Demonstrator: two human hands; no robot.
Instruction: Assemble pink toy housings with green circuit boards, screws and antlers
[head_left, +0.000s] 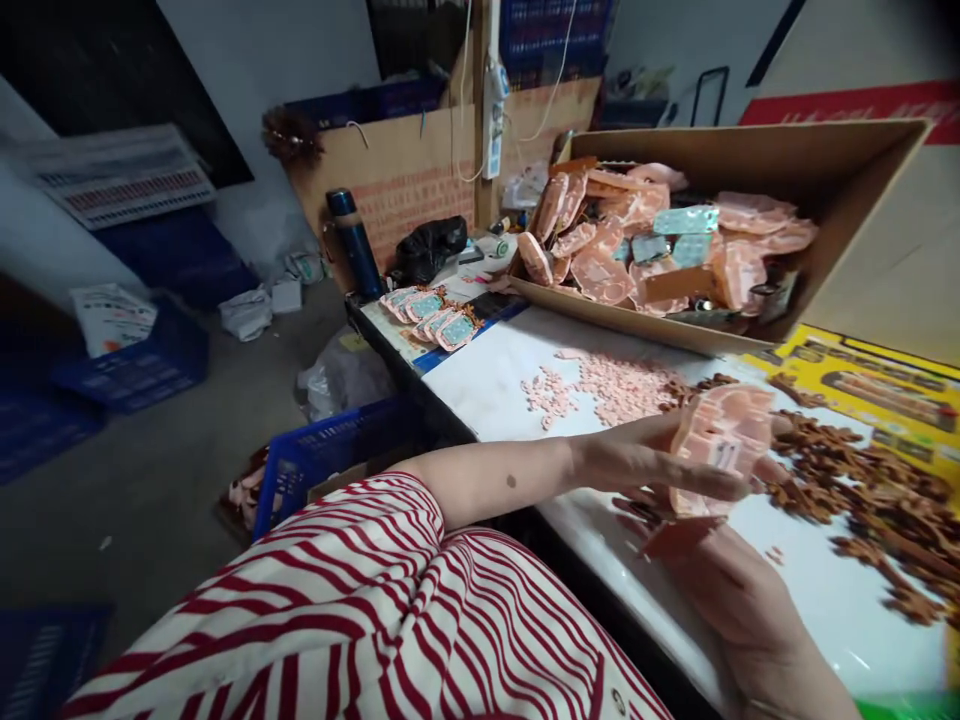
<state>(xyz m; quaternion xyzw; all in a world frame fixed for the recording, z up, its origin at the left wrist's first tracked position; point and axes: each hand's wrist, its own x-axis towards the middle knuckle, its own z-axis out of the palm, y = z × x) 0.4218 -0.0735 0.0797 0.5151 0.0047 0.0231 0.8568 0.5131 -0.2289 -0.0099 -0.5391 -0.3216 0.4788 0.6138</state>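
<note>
My left hand (652,462) reaches in from the left and is closed around a pink, translucent plastic housing (724,440) with moulded ribs and a small pale mark. The thumb lies across its front, and the other fingers pass behind it. Just below, my right hand (727,580) is turned up with its fingers curled under the lower edge of the housing. Small dark brown shapes show at these fingers, blurred, and what they hold I cannot make out. Small pink plastic pieces (622,385) and a heap of brown plastic pieces (832,465) lie on the white tabletop (487,385) around my hands.
A cardboard box (645,325) full of pink housings stands at the back of the table. Several finished-looking pink and teal pieces (435,318) lie near a dark blue flask (352,245). Yellow printed cardboard (885,385) is at right. Blue crates (292,480) stand at left.
</note>
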